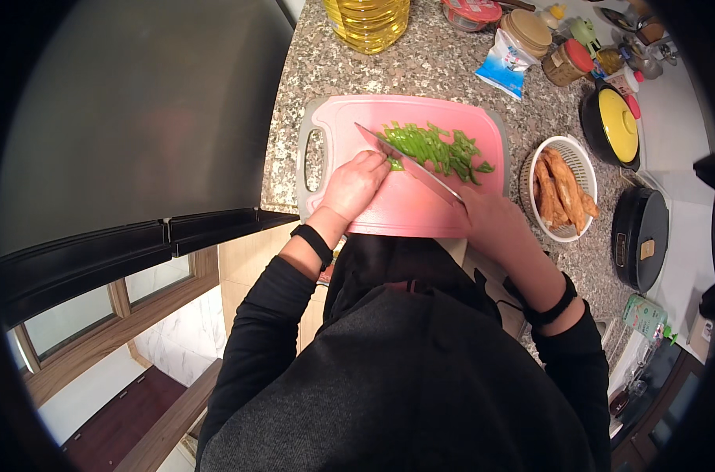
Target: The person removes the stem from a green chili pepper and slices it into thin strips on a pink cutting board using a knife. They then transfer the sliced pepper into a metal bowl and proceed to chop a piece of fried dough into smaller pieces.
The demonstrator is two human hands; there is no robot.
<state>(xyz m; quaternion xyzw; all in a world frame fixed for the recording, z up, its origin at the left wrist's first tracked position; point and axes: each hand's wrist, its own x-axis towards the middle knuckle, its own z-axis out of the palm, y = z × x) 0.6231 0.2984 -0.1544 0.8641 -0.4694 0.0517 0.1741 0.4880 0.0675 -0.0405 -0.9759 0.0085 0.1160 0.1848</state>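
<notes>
A pink cutting board [420, 208] lies on the speckled granite counter [420, 75]. A pile of sliced green pepper strips [436, 148] covers its far middle. My left hand [353, 185] presses down a green pepper piece [394, 164] at the pile's near left edge, fingers curled. My right hand [491, 220] grips the handle of a kitchen knife [409, 161], whose blade runs diagonally up-left across the board, right beside my left fingertips.
Right of the board stands a white bowl [563, 189] of fried brown sticks. A yellow-lidded black pot [613, 126] and a black round appliance [641, 236] sit further right. An oil bottle [367, 22], jars and a blue-white packet [503, 67] line the back.
</notes>
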